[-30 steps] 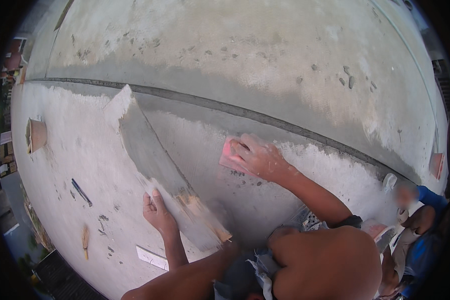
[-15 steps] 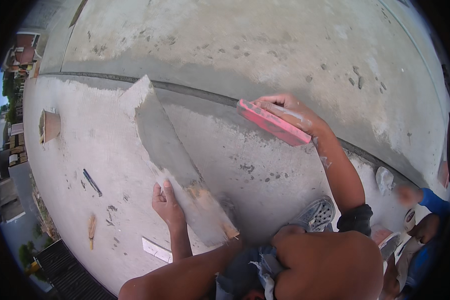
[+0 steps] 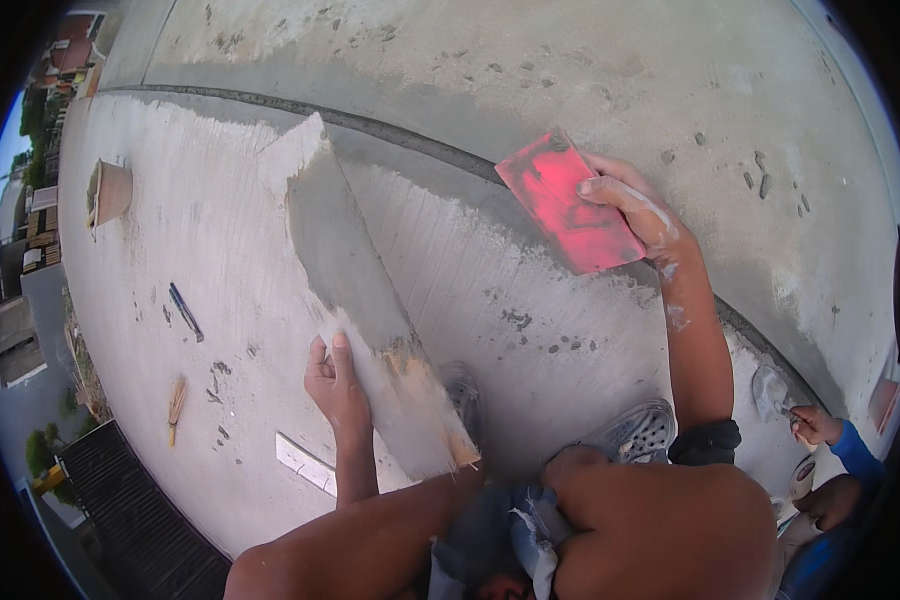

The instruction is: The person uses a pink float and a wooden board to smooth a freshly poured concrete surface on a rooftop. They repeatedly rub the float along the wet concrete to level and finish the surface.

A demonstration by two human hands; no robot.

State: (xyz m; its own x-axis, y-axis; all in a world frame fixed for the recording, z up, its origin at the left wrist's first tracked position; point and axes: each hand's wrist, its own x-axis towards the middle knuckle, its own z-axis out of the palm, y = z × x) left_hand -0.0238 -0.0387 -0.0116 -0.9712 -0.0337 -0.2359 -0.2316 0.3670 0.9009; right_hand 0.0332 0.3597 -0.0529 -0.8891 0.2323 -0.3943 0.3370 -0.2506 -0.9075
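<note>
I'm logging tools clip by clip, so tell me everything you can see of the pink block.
The pink block is a flat, roughly rectangular slab, bright pink with dark grey smears across its broad face. Its material is unclear. The right hand grips its right side, thumb over the face; the other fingers are mostly hidden behind. It tilts with that face toward the camera, seemingly off the concrete, and overlaps the dark seam in view. Its back cannot be seen.
</note>
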